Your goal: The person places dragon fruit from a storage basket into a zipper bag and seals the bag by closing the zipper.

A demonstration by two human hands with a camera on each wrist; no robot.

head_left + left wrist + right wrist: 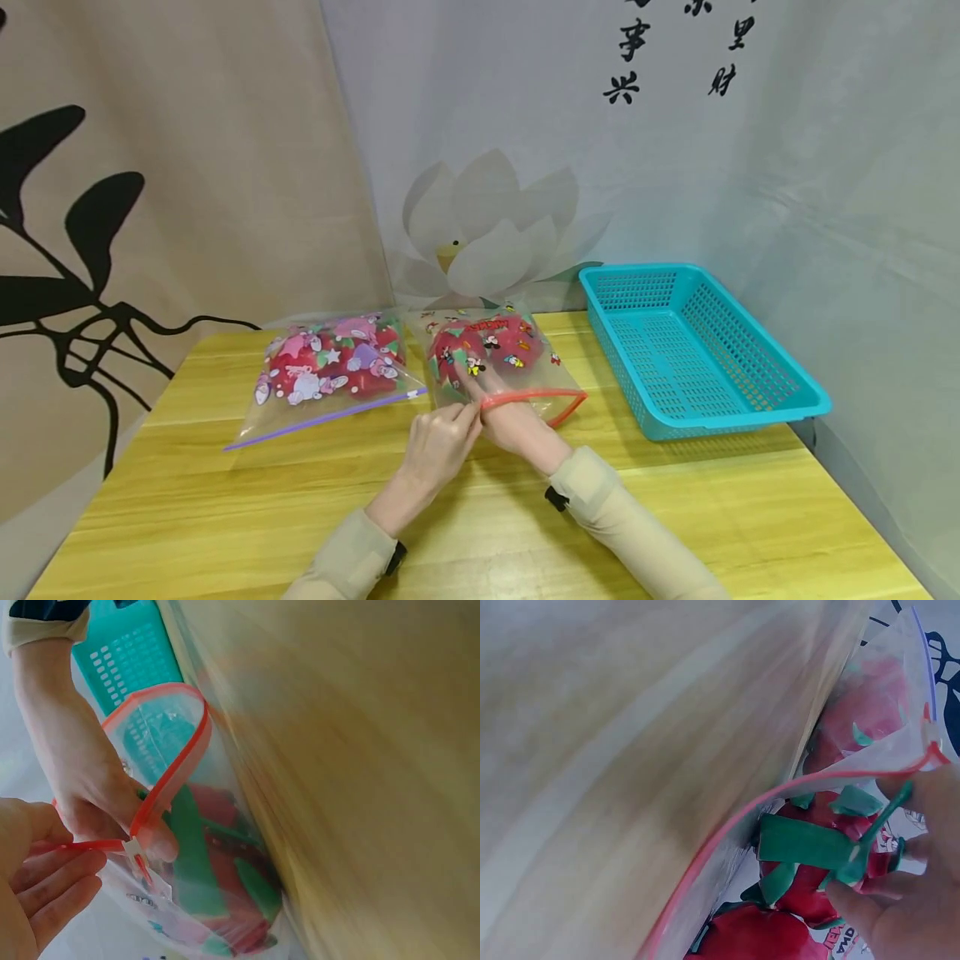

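Observation:
A clear zip bag [551,392] with a red zip edge and cartoon prints lies with its mouth open, holding red artificial fruits [761,934] with green leaves. My left hand [441,440] pinches the red zip edge close to the white slider [133,849]. Through the mouth my right hand [517,427] reaches into the bag. In the right wrist view its thumb and fingers close around the green stem [851,859] of one red fruit. To the left lies a second zip bag [330,362], purple-edged, filled with similar red and green pieces.
A turquoise plastic basket [750,421] with a perforated base stands at the right of the wooden table [225,517]. Behind the table hangs a printed cloth [487,100] with a lotus and characters.

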